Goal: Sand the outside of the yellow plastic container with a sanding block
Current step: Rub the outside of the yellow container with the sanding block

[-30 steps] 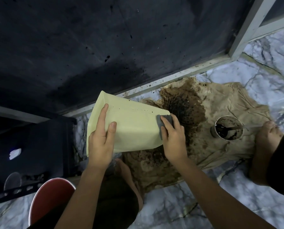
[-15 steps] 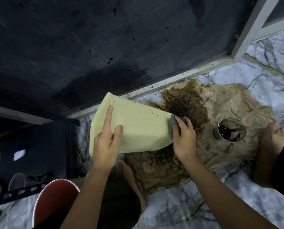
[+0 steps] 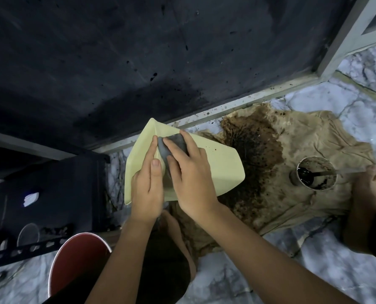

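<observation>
The pale yellow plastic container lies tilted on its side above the floor, its open rim toward the left. My left hand grips it near the rim, fingers flat on the upper face. My right hand presses a grey sanding block against the upper face close to the rim, right beside my left fingers. Most of the block is hidden under my fingers.
A stained brown cloth covers the marble floor under the container. A round tin of dark liquid with a stirrer stands on it at the right, near a bare foot. A red stool sits lower left, a dark wall behind.
My right hand has slid the sanding block from the container's right end across the upper face to the rim end, beside my left hand. The container stayed held.
</observation>
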